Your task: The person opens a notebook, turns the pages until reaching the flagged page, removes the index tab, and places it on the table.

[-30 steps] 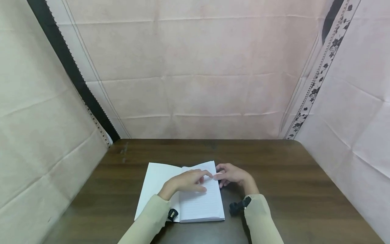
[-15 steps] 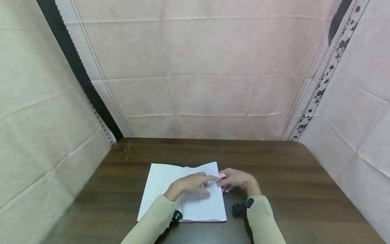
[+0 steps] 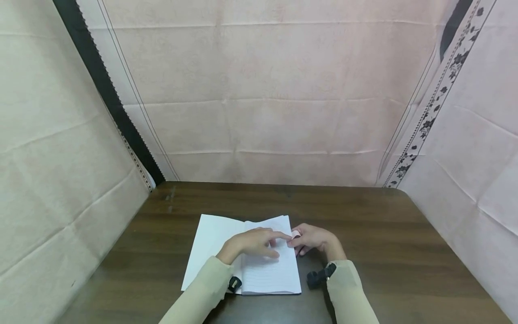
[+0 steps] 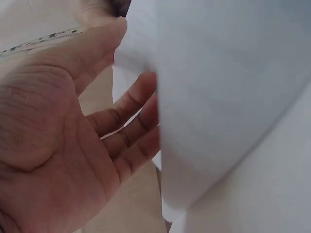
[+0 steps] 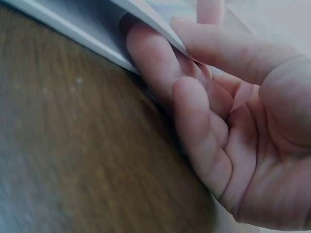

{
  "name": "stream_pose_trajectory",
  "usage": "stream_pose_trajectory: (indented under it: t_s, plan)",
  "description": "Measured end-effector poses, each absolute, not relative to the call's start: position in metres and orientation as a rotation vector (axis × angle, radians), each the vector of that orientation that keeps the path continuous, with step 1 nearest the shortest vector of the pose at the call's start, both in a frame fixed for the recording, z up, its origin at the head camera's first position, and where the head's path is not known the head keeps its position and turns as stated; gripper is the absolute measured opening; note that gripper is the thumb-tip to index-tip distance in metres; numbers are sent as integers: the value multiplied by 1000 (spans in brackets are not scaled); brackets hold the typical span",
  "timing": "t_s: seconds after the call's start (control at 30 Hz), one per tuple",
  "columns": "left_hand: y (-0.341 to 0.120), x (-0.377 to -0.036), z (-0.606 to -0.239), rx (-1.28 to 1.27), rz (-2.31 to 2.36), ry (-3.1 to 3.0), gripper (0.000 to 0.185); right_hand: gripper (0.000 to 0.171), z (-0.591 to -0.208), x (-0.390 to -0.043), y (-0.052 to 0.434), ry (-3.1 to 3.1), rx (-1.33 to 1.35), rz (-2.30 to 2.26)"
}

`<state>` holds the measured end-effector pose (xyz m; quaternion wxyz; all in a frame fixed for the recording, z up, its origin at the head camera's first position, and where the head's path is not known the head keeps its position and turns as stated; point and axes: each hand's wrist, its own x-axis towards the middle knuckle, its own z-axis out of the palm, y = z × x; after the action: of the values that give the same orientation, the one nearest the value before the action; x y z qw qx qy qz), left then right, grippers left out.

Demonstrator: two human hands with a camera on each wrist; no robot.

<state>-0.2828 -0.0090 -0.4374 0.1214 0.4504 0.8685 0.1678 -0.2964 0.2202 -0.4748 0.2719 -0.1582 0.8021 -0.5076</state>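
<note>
On the dark wooden table [image 3: 384, 252], toward six o'clock, we see an open lined notebook [image 3: 210, 243]. Our left hand [image 3: 251, 243] lies on its right page with fingers extended, forefinger pointing to three o'clock. Our right hand [image 3: 313, 239] pinches that page's edge [image 5: 150, 22] between thumb and curled fingers.
</note>
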Motion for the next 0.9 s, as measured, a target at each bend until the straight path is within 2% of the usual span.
stream_pose_trajectory:
  t_s: [0.3,0.47,0.7,0.9]
  plan:
    - [-16,-290,-435,1364,628,2514,23,36,-475,-297,218,2182,-338,-1382]
    - [-18,-293,-434,1388,682,2525,13,37,-476,-297,217,2171,-300,-1409]
    - [-27,-295,-427,1289,783,2533,19,39,-478,-296,217,2154,-245,-1445]
    - [-40,-298,-414,1217,851,2569,26,31,-475,-297,217,2146,-258,-1462]
